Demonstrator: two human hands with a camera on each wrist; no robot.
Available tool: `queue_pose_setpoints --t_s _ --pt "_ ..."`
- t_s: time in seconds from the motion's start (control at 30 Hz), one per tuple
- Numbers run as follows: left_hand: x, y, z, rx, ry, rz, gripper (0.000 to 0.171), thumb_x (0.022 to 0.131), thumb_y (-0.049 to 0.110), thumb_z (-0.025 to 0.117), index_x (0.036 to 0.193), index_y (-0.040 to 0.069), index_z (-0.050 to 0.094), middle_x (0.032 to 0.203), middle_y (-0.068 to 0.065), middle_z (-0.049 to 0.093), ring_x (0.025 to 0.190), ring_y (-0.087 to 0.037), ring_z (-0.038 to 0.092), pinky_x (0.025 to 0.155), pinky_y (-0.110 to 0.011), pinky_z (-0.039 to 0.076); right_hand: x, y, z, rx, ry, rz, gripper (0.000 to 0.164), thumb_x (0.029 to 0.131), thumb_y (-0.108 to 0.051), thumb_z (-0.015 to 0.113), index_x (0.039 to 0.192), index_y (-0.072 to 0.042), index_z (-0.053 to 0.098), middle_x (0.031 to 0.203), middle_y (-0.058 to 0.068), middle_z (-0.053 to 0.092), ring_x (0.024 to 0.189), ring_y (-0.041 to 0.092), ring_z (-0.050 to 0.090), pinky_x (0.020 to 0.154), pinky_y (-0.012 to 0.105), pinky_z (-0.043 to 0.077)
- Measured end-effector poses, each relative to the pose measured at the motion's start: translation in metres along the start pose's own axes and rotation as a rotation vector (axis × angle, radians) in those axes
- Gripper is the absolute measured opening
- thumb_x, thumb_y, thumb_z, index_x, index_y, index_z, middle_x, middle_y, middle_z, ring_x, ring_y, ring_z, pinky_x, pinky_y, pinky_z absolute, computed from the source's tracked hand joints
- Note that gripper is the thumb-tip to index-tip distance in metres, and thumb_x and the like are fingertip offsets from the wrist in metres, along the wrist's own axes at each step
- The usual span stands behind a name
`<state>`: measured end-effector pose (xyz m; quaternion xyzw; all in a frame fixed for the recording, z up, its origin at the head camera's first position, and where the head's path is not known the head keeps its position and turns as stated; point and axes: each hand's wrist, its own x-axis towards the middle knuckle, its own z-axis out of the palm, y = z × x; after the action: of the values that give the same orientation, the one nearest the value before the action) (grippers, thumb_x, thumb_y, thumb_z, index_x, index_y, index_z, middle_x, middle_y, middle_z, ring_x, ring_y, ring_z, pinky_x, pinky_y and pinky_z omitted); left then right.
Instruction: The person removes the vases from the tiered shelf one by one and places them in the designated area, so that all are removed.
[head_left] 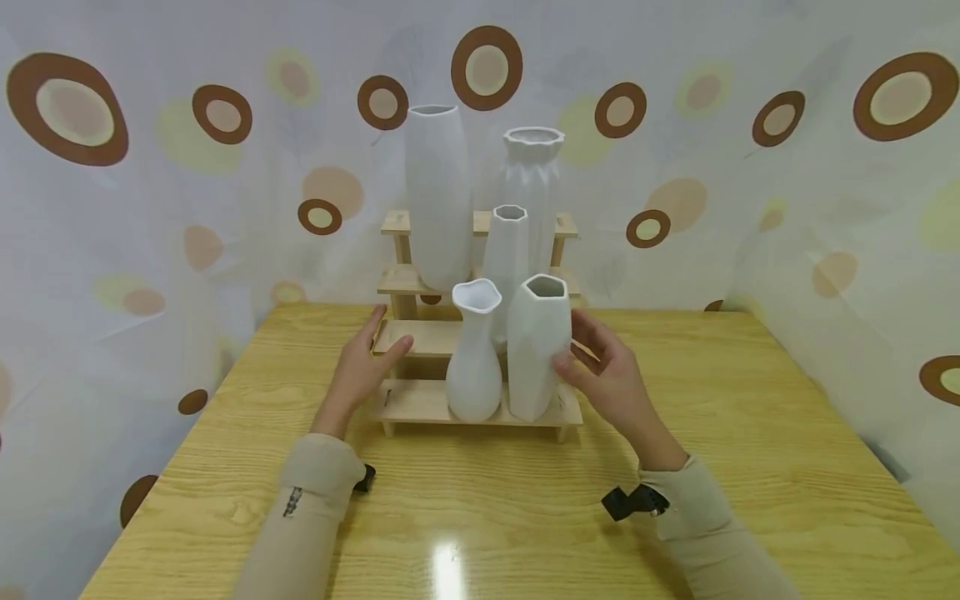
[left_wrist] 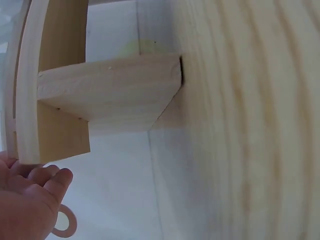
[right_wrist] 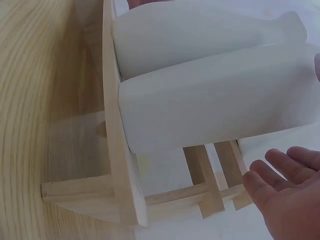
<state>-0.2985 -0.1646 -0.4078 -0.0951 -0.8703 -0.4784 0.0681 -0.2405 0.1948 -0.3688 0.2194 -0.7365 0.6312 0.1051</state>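
Observation:
A tiered wooden stand [head_left: 417, 400] bears several white vases. On its lowest step, a small vase with a flared, wavy rim [head_left: 474, 385] stands left of a faceted vase [head_left: 536, 354]. My right hand [head_left: 613, 382] is beside the faceted vase, thumb at its front right side; the right wrist view shows the other fingers [right_wrist: 287, 172] extended and apart from it. My left hand [head_left: 358, 371] is at the stand's left end, its thumb over the second step. In the left wrist view, its fingers [left_wrist: 59, 184] lie right at a board's edge, thumb hidden.
Behind the front pair stand a slim vase [head_left: 506, 254], a tall smooth vase [head_left: 438, 196] and a fluted vase [head_left: 534, 179] with a scalloped rim. The stand is on a wood-grain table [head_left: 750, 467]. A patterned cloth backdrop [head_left: 247, 183] rises behind and at both sides.

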Motion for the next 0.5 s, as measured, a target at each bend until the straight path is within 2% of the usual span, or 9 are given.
queue_pose_setpoints --t_s 0.2,0.5 --pt "0.003 0.001 0.002 -0.055 0.007 0.017 0.087 0.092 0.060 0.059 0.159 0.022 0.021 0.161 -0.005 0.022 0.147 -0.029 0.022 0.116 -0.052 0.022 0.000 0.001 0.006 -0.037 -0.017 0.016 0.071 0.087 -0.007 0.076 0.149 -0.007 0.041 0.144 0.010 0.048 0.131 0.026 0.047 0.108 0.037 0.039" --pt "0.011 -0.004 0.009 -0.101 0.024 -0.005 0.089 0.092 0.060 0.060 0.159 0.018 0.020 0.162 -0.003 0.022 0.146 -0.026 0.025 0.116 -0.048 0.023 -0.001 0.006 0.018 -0.054 -0.038 0.057 0.079 0.081 -0.011 0.083 0.148 -0.012 0.041 0.138 0.006 0.051 0.125 0.025 0.052 0.106 0.043 0.041"
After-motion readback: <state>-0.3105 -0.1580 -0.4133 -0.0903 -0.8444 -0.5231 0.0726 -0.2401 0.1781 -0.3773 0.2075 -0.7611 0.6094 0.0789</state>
